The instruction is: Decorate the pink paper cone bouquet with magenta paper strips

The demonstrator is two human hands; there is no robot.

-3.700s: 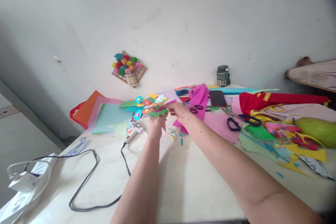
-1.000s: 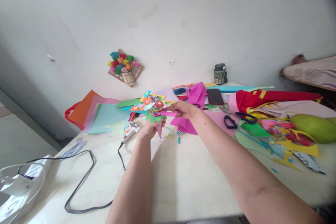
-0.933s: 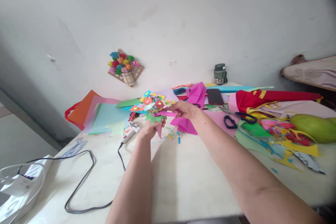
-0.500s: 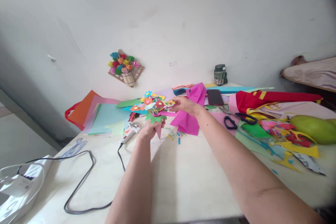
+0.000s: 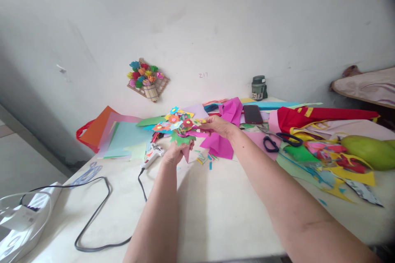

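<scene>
A bouquet of paper flowers [image 5: 176,124] in several colours stands upright above the table, with a jagged green paper collar [image 5: 179,139] and a pink paper cone [image 5: 186,154] below. My left hand [image 5: 176,152] is closed around the cone just under the collar. At the bouquet's right edge, my right hand [image 5: 217,126] has its fingers pinched against the outermost flower; the exact grip is partly hidden. A magenta strip [image 5: 200,134] runs from the collar toward the right, below these fingers. Crumpled magenta paper [image 5: 220,146] lies behind the right wrist.
A white glue gun [image 5: 152,156] with a black cord lies left of my left hand. Scissors [image 5: 277,139], a phone [image 5: 252,114], paper scraps [image 5: 339,160] and a green fruit [image 5: 368,151] are to the right. Coloured sheets [image 5: 123,137] and a power strip [image 5: 40,201] are left.
The fingers of my right hand have shifted slightly and curled lower beside the bouquet. My left hand and the bouquet stay nearly still.
</scene>
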